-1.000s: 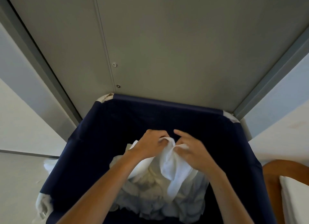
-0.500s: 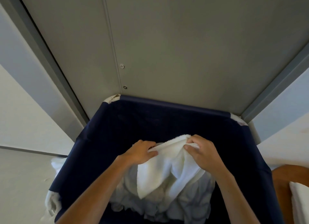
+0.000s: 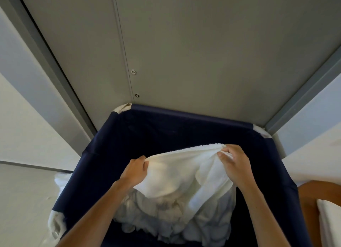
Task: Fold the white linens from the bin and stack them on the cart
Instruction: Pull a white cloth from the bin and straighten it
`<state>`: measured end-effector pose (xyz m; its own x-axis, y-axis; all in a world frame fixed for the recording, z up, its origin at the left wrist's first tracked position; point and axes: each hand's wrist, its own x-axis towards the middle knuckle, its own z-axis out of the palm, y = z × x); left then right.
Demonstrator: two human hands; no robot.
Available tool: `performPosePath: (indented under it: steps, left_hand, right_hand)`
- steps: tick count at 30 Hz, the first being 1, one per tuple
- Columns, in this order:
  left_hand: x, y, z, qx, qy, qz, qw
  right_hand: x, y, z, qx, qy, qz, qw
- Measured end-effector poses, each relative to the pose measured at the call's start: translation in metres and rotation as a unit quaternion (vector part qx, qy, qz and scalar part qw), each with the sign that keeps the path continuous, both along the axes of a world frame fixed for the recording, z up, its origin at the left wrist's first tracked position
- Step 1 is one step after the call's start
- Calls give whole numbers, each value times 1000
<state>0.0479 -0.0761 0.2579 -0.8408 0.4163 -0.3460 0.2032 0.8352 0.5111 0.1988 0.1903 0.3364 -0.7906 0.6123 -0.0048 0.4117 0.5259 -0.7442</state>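
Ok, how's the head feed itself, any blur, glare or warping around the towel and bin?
Head view: wide-angle warp splays the wall seams and bin rim; towel bright, terry texture readable, no glare; pile below in bluish shadow; bin's navy walls lose detail; left hand and right hand sharp, no motion blur.

Hands part and the white towel (image 3: 184, 171) opens out over the bin (image 3: 166, 128).

A second ago the left hand (image 3: 135, 170) and right hand (image 3: 233, 162) sit almost touching, bunching a small fold of cloth. Now they are well apart, each pinching an end of the towel's top edge. That edge stretches in a shallow arc between them, and the towel hangs as a broad sheet, lifted higher above the pile of linens (image 3: 171, 221) and covering more of it.
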Motion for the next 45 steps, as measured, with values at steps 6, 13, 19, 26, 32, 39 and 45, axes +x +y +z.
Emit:
performPosePath:
  steps: [6, 13, 19, 26, 32, 39, 45]
  left_hand:
    - [8, 14, 11, -2, -31, -7, 1000]
    - [43, 49, 19, -17, -71, -62, 995]
    - [61, 75, 13, 43, -170, -16, 984]
    - [65, 76, 15, 125, -237, 74, 960]
    - [62, 78, 17, 135, -259, 110, 950]
    - [56, 68, 14, 156, -363, 199, 897]
    - [45, 43, -13, 152, -411, 274, 856]
  right_hand:
    - [2, -7, -26, -1, -67, -80, 994]
    - [4, -42, -41, -31, -124, -81, 988]
    - [1, -77, -55, -79, -142, 17, 987]
    - [2, -91, -56, -91, -167, 93, 977]
    - [3, -99, -49, -123, -219, 141, 958]
    - [7, -88, -35, -39, -134, 191, 972]
    - [13, -74, -9, -35, -32, 176, 983]
